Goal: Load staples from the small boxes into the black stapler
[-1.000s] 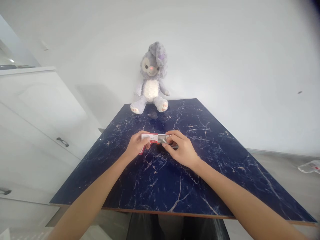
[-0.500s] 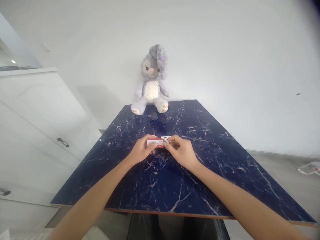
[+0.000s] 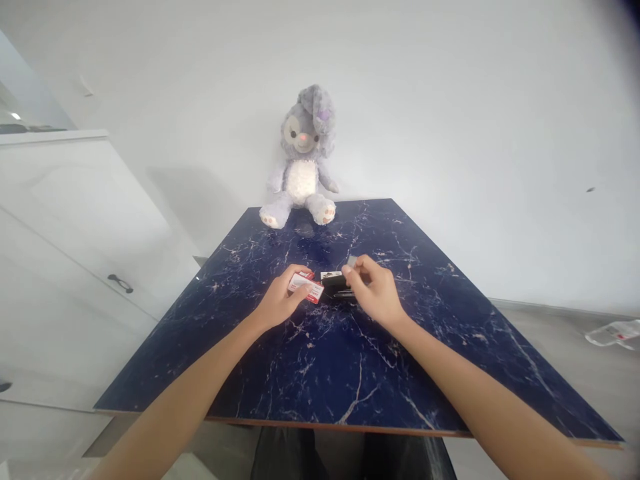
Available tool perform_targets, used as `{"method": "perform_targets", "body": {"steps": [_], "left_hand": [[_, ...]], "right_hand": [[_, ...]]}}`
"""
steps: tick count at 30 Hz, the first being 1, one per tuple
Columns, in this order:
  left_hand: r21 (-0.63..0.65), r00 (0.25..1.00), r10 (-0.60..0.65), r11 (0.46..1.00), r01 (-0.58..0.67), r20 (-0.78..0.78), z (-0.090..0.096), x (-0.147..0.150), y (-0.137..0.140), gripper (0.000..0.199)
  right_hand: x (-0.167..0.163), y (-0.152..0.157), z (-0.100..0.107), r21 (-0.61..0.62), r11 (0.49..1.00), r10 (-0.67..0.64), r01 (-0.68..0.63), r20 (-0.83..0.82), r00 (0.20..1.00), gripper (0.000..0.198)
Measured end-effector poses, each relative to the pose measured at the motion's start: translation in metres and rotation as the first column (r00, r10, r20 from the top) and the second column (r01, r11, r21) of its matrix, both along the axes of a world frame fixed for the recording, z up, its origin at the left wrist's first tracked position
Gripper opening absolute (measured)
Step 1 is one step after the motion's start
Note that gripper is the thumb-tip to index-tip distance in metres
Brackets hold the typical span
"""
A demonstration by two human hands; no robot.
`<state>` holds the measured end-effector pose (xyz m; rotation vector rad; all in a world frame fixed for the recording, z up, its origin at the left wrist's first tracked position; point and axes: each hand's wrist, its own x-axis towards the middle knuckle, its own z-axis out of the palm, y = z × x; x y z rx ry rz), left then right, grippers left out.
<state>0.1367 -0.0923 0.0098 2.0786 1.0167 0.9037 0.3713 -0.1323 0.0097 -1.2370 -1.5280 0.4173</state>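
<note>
My left hand (image 3: 284, 297) is closed around a small red-and-white printed cardboard box (image 3: 306, 288), tilted with its right end lower. Between thumb and fingers of my right hand (image 3: 374, 288) is a small silvery strip (image 3: 352, 261), which looks like staples; the fingers partly cover it. Between my hands, on the table, lies a dark black object (image 3: 336, 285) with a shiny edge, perhaps a stapler, its right end hidden behind my right hand. A white printed piece (image 3: 329, 274) shows just behind it.
A grey plush rabbit (image 3: 302, 180) sits at the far edge of the blue marbled table (image 3: 350, 373), against the wall. White cabinets (image 3: 65, 267) stand to the left. A clear plastic item (image 3: 613, 333) lies on the floor at the right.
My right hand has moved right and up, away from the box, with the silvery strip between its fingers. My left hand has tilted the box, and the black object now shows between them.
</note>
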Motion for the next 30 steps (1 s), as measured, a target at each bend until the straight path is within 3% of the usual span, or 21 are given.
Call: {"method": "perform_targets", "body": {"steps": [4, 9, 12, 16, 24, 30], "left_hand": [[-0.013, 0.980, -0.127, 0.992, 0.127, -0.153, 0.000, -0.002, 0.004, 0.025], [-0.036, 0.945, -0.239, 0.971, 0.237, -0.222, -0.001, 0.001, 0.002, 0.027], [0.117, 0.952, -0.138, 0.977, 0.176, -0.272, 0.001, 0.001, 0.004, 0.026], [0.322, 0.971, 0.064, 0.947, 0.014, -0.232, 0.000, -0.001, 0.011, 0.021], [0.312, 0.956, -0.004, 0.945, 0.100, -0.295, -0.014, -0.002, 0.018, 0.019], [0.322, 0.975, -0.018, 0.943, 0.090, -0.220, -0.021, 0.000, 0.021, 0.012]], "right_hand": [[0.018, 0.012, -0.001, 0.003, 0.993, -0.119, 0.120, -0.110, 0.987, 0.038], [0.032, 0.025, -0.006, -0.035, 0.984, -0.178, 0.174, -0.238, 0.955, 0.047], [0.036, 0.030, -0.008, -0.063, 0.982, -0.188, 0.177, -0.275, 0.943, 0.042], [0.038, 0.032, -0.010, -0.096, 0.983, -0.179, 0.156, -0.331, 0.927, 0.038], [0.036, 0.032, -0.014, -0.107, 0.980, -0.191, 0.167, -0.295, 0.936, 0.044], [0.030, 0.034, -0.019, -0.154, 0.979, -0.174, 0.135, -0.274, 0.946, 0.042]]}}
